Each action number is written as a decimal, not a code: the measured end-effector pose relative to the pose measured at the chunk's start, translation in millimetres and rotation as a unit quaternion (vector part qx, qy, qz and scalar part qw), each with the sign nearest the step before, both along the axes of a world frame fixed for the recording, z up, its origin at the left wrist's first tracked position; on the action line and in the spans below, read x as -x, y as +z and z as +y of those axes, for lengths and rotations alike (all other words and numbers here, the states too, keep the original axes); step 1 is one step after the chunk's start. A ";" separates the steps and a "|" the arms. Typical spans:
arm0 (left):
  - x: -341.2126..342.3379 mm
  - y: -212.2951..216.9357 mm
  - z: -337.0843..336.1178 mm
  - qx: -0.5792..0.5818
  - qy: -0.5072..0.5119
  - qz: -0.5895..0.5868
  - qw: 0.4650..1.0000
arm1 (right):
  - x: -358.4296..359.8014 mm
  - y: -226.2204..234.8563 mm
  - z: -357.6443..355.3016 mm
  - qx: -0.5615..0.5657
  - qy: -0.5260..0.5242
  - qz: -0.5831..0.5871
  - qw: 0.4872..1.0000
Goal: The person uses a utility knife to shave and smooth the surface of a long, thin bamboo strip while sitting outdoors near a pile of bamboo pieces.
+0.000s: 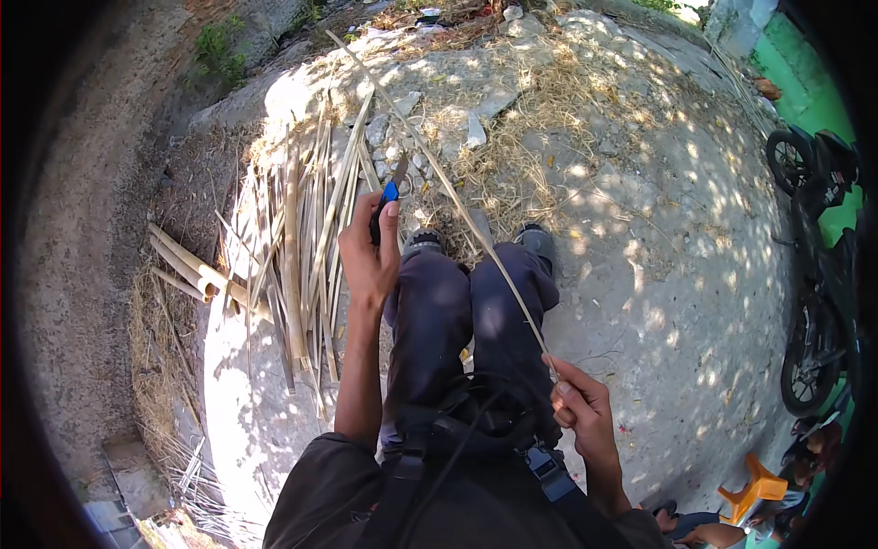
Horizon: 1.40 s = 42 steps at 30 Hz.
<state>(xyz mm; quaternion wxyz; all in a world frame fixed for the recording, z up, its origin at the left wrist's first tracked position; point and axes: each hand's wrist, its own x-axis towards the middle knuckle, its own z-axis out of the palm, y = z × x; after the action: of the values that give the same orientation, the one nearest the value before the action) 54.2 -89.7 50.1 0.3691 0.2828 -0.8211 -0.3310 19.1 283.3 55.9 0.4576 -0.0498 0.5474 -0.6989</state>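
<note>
Concrete ground (658, 274), sunlit and dappled, littered with dry straw. Parked motorcycle (814, 265) at right edge; orange plastic stool (754, 489) at lower right. Pile of split bamboo slats (293, 247) spread on ground to left of knees, a few round bamboo culms (187, 265) beside it.

Seated, knees together, dark trousers, shoes pointing away.

Long thin bamboo strip (457, 206): runs diagonally from far upper left, across right knee, down to right hand. Far end free, lifted off ground as far as can be told.

Right hand (578, 407): closed, pinching near end of strip between thumb and fingers, low beside right hip, wrist bent inward.

Left hand (370, 252): closed around blue-handled knife (391, 188), raised above left knee, forearm near vertical in view, thumb up along handle, blade pointing away from body. Blade apart from strip, not touching it.

Judgement on doing the shaving or splitting well: keep strip taut and steadied on knee; bring blade on at shallow angle, edge directed away from body and legs; keep right fingers behind the cutting line; draw strip evenly to avoid gouging or snapping thin section.
</note>
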 end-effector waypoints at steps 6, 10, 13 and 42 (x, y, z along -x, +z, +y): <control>-3.4 6.4 48.7 -0.051 -0.123 0.008 0.991 | 25.5 -10.7 -35.1 -0.030 -0.036 0.110 0.993; 5.3 10.1 75.4 -0.149 -0.144 0.002 0.978 | 28.5 -8.9 -60.8 0.008 -0.019 0.113 0.993; 7.7 14.7 75.6 -0.228 -0.138 -0.005 0.964 | 26.9 -6.8 -69.6 0.027 0.009 0.100 0.995; -17.3 -15.6 73.1 0.041 -0.213 -0.056 0.975 | 36.9 7.7 -103.0 0.101 0.019 0.029 0.994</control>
<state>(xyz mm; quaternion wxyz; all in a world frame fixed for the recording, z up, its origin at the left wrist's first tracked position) 71.5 -16.6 34.5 0.2546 0.1039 -0.8948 -0.3518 -17.7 180.3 63.6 0.4477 -0.1263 0.4854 -0.7403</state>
